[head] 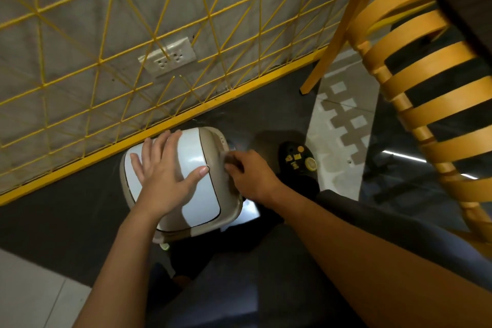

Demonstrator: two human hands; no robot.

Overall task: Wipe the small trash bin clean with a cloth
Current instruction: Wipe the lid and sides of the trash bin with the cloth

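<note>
The left hand (165, 173) is laid flat on top of the small trash bin (195, 150), fingers straight and spread, so the bin is steadied. The right hand (250, 178) is clenched at the bin's right edge around a blurred greyish wad, taken to be the cloth (230, 161) (its outline cannot be made out). The bin is stood on the dark floor (80, 208), just beside the yellow wire fence (106, 61). Wiping of the right side is judged to be in hand; next, the cloth must be drawn along the rim with the top held down
</note>
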